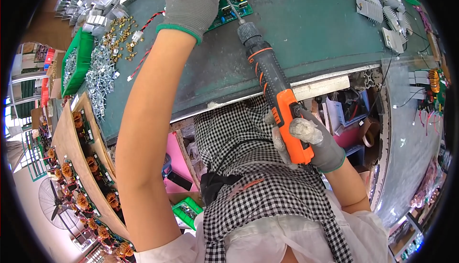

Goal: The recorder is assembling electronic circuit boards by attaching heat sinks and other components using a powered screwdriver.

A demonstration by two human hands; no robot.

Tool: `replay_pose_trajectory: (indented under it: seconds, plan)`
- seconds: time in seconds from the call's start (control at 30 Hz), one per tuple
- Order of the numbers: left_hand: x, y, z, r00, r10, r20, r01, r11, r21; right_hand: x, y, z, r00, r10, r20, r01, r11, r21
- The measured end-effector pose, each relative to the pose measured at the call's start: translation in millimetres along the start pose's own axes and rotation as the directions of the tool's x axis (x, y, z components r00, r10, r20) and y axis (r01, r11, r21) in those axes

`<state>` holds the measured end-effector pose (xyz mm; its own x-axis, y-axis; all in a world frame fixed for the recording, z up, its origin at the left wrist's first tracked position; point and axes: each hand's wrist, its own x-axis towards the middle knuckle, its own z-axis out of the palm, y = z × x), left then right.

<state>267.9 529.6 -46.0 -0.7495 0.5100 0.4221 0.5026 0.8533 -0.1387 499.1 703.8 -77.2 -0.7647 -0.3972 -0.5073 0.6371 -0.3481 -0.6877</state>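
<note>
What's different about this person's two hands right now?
The left hand is out over the bench beside the circuit board; the right hand grips an orange-and-black power screwdriver nearer the checked apron.
The left hand's fingertips are out of view; the right hand's whitish thumb shows.
Both wear grey gloves with green edging.

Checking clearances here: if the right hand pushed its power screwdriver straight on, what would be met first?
Probably the green circuit board, or something mounted on it: the power screwdriver in the right hand points its bit there. Whether it touches is unclear from this view.
</note>
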Motion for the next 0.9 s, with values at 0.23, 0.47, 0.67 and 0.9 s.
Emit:
replay_pose_trajectory:
  seconds: [0.23, 0.47, 0.67, 0.9]
  plan:
    - [0.6, -1.3, 3.4, 0.999, 0.025, -0.024, -0.025, 1.0, -0.016, 2.3, 5.1, -5.7, 1.0, 0.01, 0.021, -0.011, 0.996, 0.093]
    - [2.4, 0.8, -0.2, 1.0, -0.003, 0.018, 0.003, 1.0, 0.0, 2.9, 3.0, -9.4, 0.992, 0.03, 0.121, -0.051, 0.984, 0.173]
    - [-0.2, 2.0, -0.8, 0.999, 0.036, 0.0, -0.036, 0.999, -0.008, 2.3, 9.7, -9.1, 0.999, 0.013, 0.046, -0.017, 0.997, 0.071]
    - [2.5, 1.3, -0.3, 0.999, -0.01, 0.051, 0.008, 0.999, 0.033, 7.2, -2.3, -0.2, 0.998, -0.042, -0.057, 0.04, 0.999, -0.031]
